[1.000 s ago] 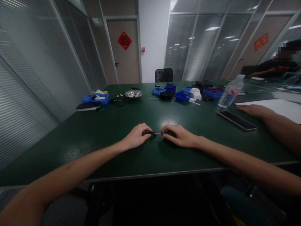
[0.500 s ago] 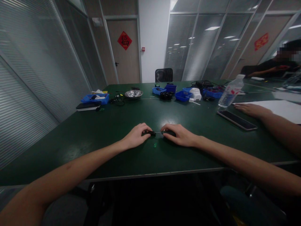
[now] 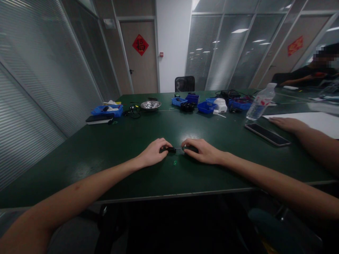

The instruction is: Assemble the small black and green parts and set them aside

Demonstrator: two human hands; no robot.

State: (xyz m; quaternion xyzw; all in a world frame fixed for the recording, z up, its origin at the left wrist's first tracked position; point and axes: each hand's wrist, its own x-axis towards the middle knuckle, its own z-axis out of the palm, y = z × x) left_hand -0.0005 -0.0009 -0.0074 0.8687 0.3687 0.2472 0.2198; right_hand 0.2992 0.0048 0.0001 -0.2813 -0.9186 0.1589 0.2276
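Over the near part of the green table (image 3: 127, 187), my left hand (image 3: 154, 152) is closed on a small black object (image 3: 171, 150), whose exact kind I cannot make out. Facing it, my right hand (image 3: 203, 151) wraps round the dark handle of a screwdriver (image 3: 191, 148). A thin metal shaft spans the narrow gap between the hands, its tip at the black object. Whether it sits inside or only touches cannot be seen. Small green bits (image 3: 175, 163) lie on the table just in front of the hands.
To the right are a phone (image 3: 267, 134), a tilted water bottle (image 3: 261, 102) and another person's hand (image 3: 288, 124) on white paper (image 3: 323, 121). Farther back stand a metal bowl (image 3: 150, 109), blue trays (image 3: 206, 108) and a notebook (image 3: 99, 119).
Both hands stay almost where they were, with the same grips. The left fingers have shifted slightly on the black object. The other person's hand has slid a little to the right.
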